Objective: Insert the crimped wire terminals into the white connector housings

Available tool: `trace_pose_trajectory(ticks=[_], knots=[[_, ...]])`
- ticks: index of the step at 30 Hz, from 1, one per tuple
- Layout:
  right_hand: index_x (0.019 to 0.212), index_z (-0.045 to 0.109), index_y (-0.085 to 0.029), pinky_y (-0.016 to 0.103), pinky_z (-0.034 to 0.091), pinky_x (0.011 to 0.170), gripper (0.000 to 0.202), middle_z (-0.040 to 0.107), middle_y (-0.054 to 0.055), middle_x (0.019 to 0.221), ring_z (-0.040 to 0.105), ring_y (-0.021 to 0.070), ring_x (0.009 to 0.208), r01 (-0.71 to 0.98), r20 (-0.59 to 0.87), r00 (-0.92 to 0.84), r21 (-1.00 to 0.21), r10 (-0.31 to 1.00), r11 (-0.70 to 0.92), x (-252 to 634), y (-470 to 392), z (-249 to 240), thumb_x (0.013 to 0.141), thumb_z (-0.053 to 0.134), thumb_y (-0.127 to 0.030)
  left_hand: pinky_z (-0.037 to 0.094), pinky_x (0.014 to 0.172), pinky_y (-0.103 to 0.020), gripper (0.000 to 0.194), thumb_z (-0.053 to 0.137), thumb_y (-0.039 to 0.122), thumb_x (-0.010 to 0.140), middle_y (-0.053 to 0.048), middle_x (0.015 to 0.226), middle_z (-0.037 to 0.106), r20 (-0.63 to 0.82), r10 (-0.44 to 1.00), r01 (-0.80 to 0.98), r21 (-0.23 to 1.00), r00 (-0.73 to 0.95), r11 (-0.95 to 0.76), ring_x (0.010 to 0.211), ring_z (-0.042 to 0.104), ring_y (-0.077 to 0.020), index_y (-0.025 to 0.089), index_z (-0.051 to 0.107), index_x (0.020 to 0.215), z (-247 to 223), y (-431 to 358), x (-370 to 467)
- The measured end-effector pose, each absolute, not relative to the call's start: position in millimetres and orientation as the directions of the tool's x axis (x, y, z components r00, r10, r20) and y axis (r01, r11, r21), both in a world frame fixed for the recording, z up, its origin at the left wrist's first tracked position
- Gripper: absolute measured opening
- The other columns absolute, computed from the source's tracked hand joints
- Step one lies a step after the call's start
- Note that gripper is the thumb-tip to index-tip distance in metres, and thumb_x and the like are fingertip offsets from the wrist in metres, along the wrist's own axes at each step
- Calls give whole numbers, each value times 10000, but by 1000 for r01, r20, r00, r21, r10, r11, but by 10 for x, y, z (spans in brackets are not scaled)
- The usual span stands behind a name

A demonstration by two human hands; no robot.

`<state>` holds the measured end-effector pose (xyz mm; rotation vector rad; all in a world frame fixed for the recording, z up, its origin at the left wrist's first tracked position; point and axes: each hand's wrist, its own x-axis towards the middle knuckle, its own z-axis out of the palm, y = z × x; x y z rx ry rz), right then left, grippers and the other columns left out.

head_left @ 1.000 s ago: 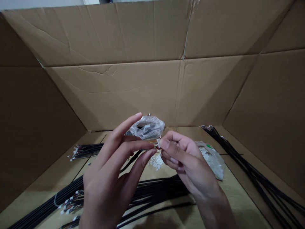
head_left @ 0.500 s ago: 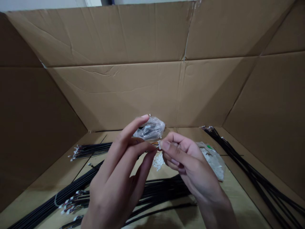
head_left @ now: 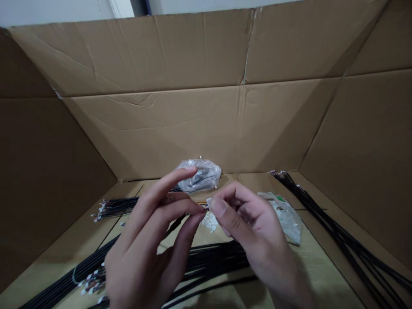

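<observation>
Between thumb and a finger, my left hand [head_left: 154, 244] pinches the thin coloured wires [head_left: 202, 203] at the end of a black cable [head_left: 175, 225]; its index finger is lifted away. My right hand [head_left: 254, 227] closes thumb and index finger on a small white connector housing [head_left: 208, 201], right beside the left fingertips. The wires meet the housing there, but how deep they sit in it cannot be made out. Just beyond the hands lies a pile of small white housings [head_left: 210, 222].
A clear plastic bag [head_left: 199, 175] lies by the back cardboard wall [head_left: 161, 128]. Another bag with white parts [head_left: 288, 221] is at the right. Black cable bundles lie at the left [head_left: 80, 262], under the hands [head_left: 219, 259] and along the right side [head_left: 341, 234].
Both hands have shifted slightly left and down in the picture, still pinching wires and housing. More of the black cable shows behind my left fingers. The view has tilted a little.
</observation>
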<state>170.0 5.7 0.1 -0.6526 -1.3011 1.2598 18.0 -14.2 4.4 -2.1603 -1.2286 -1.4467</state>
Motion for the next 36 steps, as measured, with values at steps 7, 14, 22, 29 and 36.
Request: trace_pose_trajectory(ticks=[7, 14, 22, 29, 36], knots=[[1121, 700, -332, 255, 488, 701, 191, 649, -23, 1005, 587, 130, 836, -128, 596, -199, -803, 778, 582, 1773, 55, -64, 967, 673, -222, 538, 983, -343, 259, 568, 69, 964, 52, 1336, 626, 816, 566, 715, 325, 118, -619, 1254, 619, -184, 320, 631, 959, 41, -134, 122], [1038, 748, -295, 247, 503, 705, 93, 677, -6, 1035, 631, 132, 916, -45, 717, -149, -692, 681, 720, 1792, 163, -106, 959, 720, -254, 544, 948, -317, 249, 555, 94, 977, 61, 1334, 614, 805, 576, 712, 320, 144, -625, 1190, 644, -157, 332, 626, 962, 31, -130, 80], [1038, 744, -261, 303, 525, 801, 81, 714, 10, 1022, 639, 161, 908, 10, 764, -153, -634, 627, 774, 1806, 162, -106, 966, 708, -251, 549, 943, -292, 248, 579, 90, 968, 63, 1333, 623, 822, 545, 750, 255, 164, -610, 1135, 666, -152, 332, 633, 978, 57, -166, 111], [1051, 730, -221, 292, 527, 864, 85, 718, 11, 1022, 640, 150, 905, 91, 800, -148, -574, 581, 813, 1793, 161, -110, 972, 698, -225, 518, 1000, -235, 254, 585, 71, 957, 48, 1308, 631, 832, 520, 745, 218, 196, -630, 1196, 641, -141, 314, 640, 1004, 33, -163, 99], [1033, 730, -191, 272, 527, 862, 77, 712, 15, 1005, 640, 141, 905, 78, 818, -124, -556, 561, 828, 1772, 194, -128, 958, 710, -186, 497, 1021, -231, 226, 605, 77, 955, 47, 1295, 651, 862, 485, 749, 223, 148, -624, 1101, 687, -133, 294, 653, 999, 8, -165, 137]])
